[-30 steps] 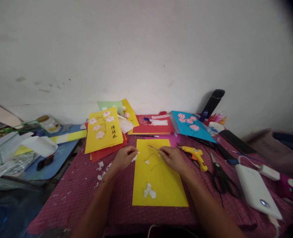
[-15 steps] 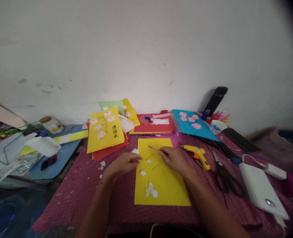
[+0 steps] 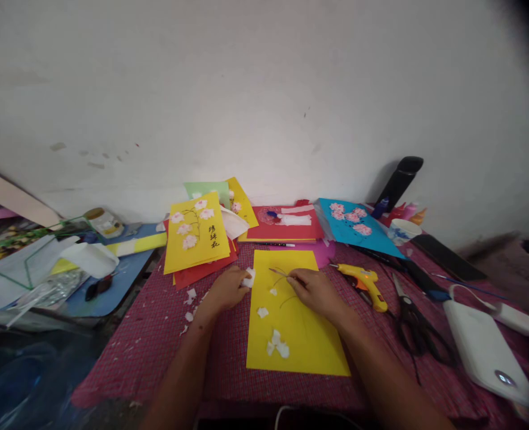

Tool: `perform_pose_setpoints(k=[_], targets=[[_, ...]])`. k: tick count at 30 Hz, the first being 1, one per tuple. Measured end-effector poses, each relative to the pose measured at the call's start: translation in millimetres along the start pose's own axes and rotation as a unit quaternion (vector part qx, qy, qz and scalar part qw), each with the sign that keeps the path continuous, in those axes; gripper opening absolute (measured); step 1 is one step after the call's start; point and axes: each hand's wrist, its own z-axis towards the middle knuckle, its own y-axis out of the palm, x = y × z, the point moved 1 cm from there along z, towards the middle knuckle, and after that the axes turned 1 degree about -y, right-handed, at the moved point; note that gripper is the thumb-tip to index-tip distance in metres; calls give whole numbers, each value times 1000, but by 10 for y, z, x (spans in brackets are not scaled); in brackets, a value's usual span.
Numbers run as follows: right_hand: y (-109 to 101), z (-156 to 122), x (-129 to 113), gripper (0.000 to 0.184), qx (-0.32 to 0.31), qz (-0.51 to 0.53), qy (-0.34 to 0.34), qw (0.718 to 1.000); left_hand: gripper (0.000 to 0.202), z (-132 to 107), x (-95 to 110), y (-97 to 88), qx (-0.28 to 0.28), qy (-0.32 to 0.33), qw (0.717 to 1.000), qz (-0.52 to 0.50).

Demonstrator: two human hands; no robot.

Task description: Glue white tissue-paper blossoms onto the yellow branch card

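A sheet of yellow paper (image 3: 298,352) lies upright before me, with thin curved dark lines drawn on its upper half. Small torn bits of white paper (image 3: 279,345) rest on its left side and lower part. Over the upper right of the sheet, my right hand (image 3: 313,289) is closed on a thin pointed stick (image 3: 277,271), whose tip points left; whether it is a brush or a pencil I cannot make out. Just off the sheet's left edge, my left hand (image 3: 228,289) pinches a piece of white tissue paper (image 3: 249,277).
Flower cards (image 3: 195,239) are stacked at the back left, and a blue card (image 3: 358,227) lies back right. A yellow glue gun (image 3: 363,283), black-handled scissors (image 3: 412,322) and a white power bank (image 3: 488,352) lie on the right. Paper scraps (image 3: 189,316) litter the cloth at left.
My left hand has moved down onto the white tissue paper and closed on it. My right hand keeps the stick in nearly the same place. The view has shifted slightly.
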Motion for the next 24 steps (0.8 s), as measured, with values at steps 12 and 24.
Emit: perform_pose_setpoints(k=[12, 24], targets=[[10, -2, 5, 24, -8, -9, -3, 1000, 35, 3, -11, -63, -5, -6, 999, 43], [12, 0, -7, 24, -12, -13, -4, 1000, 22, 17, 37, -122, -11, -52, 999, 3]])
